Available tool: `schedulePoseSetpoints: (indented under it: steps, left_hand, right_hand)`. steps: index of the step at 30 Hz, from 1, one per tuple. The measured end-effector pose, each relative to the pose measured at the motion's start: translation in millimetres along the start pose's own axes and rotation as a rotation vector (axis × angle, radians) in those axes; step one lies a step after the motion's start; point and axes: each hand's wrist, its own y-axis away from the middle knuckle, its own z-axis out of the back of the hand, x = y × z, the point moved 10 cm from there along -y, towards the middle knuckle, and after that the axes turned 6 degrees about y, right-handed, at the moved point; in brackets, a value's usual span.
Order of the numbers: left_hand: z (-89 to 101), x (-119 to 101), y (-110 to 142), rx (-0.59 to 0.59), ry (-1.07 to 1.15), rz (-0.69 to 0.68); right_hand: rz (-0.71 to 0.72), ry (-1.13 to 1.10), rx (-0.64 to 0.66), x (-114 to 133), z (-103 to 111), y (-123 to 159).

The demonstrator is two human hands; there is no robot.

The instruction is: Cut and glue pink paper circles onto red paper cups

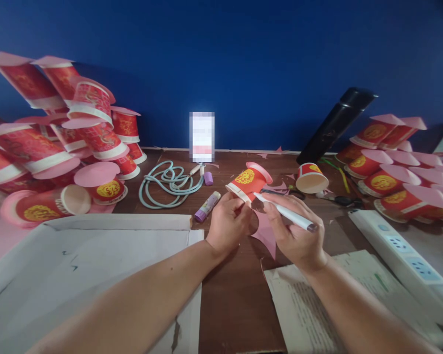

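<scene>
My left hand (232,220) is closed on the rim of a red paper cup (251,181) with a yellow emblem. The cup is tilted, and a pink paper disc (261,172) covers its far end. In my right hand (299,236) is a white marker pen (290,212), its tip close to the cup's white rim; whether it touches I cannot tell. Below the hands lies a pink paper scrap (266,236). Left of my left hand rests a purple and white glue stick (207,206), with a purple cap (208,178) behind it.
Red cups with pink discs (96,137) are stacked at left, and more cups (386,182) at right. A loose cup (312,178), black bottle (335,125), coiled cable (170,184), lit phone (202,136), power strip (402,248), printed sheets (339,295) and white board (96,275) surround my hands.
</scene>
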Motion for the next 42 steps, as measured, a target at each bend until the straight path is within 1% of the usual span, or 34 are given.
schedulePoseSetpoints:
  steps: [4, 7, 9, 11, 13, 15, 17, 19, 22, 24, 26, 29, 33, 36, 39, 42]
  left_hand:
    - [0.8, -1.5, -0.2, -0.007, 0.002, -0.005]
    - [1.1, -0.1, 0.0, -0.008, 0.028, 0.016]
    - [0.9, 5.6, -0.3, -0.006, 0.064, 0.068]
    - [-1.9, 18.3, -0.4, 0.006, 0.159, 0.179]
    - [-8.2, 35.8, 1.6, 0.009, 0.379, 0.344]
    - [-17.6, 48.8, 4.9, -0.013, 0.695, 0.495]
    - [-24.7, 53.7, 6.7, -0.054, 0.955, 0.581]
    - [-28.3, 53.7, 7.6, -0.073, 1.075, 0.619]
    - [-33.1, 51.5, 10.7, -0.053, 1.152, 0.66]
    - [-36.1, 48.8, 12.7, -0.032, 1.209, 0.668]
    - [-38.2, 45.7, 14.0, -0.011, 1.245, 0.658]
    - [-43.9, 41.5, 17.7, 0.029, 1.269, 0.669]
    - [-51.0, 36.7, 23.5, 0.076, 1.261, 0.691]
    - [-54.6, 35.2, 27.4, 0.084, 1.259, 0.718]
    - [-57.3, 31.7, 29.1, 0.085, 1.3, 0.739]
    - [-57.3, 30.3, 30.1, 0.046, 1.366, 0.787]
  right_hand:
    - [0.009, -0.001, -0.005, 0.3, 0.5, -0.3]
    - [0.007, -0.005, -0.007, -0.3, 0.9, -0.1]
    - [-0.002, -0.019, -0.016, -0.9, 2.1, 0.7]
    - [-0.039, -0.051, -0.04, -4.1, 4.7, 2.0]
    - [-0.116, -0.101, -0.071, -11.7, 7.2, 3.9]
    - [-0.225, -0.175, -0.089, -23.6, 6.5, 6.4]
    - [-0.344, -0.242, -0.07, -37.3, 0.3, 9.1]
    - [-0.473, -0.306, -0.013, -51.9, -11.6, 12.7]
    - [-0.692, -0.454, 0.081, -72.9, -34.1, 23.2]
    - [-0.835, -0.577, 0.117, -82.5, -48.4, 32.4]
    - [-0.962, -0.697, 0.129, -87.4, -60.3, 41.5]
    - [-1.107, -0.921, 0.102, -86.6, -74.2, 50.5]
    - [-1.211, -1.263, 0.028, -77.8, -85.1, 51.6]
    - [-1.27, -1.446, 0.001, -74.6, -90.0, 51.9]
    - [-1.329, -1.511, 0.011, -76.6, -94.5, 56.2]
    - [-1.324, -1.532, 0.014, -78.7, -97.0, 57.3]
